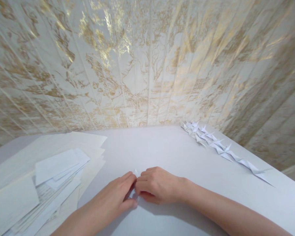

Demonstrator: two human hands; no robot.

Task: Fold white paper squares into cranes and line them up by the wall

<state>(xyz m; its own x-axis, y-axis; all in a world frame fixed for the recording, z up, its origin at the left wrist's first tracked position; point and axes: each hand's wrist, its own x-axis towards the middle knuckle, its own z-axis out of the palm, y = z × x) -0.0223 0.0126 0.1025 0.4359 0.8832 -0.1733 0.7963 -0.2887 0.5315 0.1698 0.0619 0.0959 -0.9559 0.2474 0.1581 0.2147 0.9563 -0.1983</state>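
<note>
Between my two hands is a small folded piece of white paper (135,172), its pointed tip showing above my fingers and the rest mostly covered. My left hand (121,191) has its fingers and thumb bent around the left side of the paper. My right hand (157,185) is closed against the right side, its fingertips curled out of sight. Both hands rest low over the white table (142,147), close together near its front middle.
Folded white paper cranes (218,144) stand in rows along the table's right edge. At the left lie large paper sheets (88,141) with smaller white and printed papers (59,164) on top. A gold-patterned curtain (137,65) hangs behind the table.
</note>
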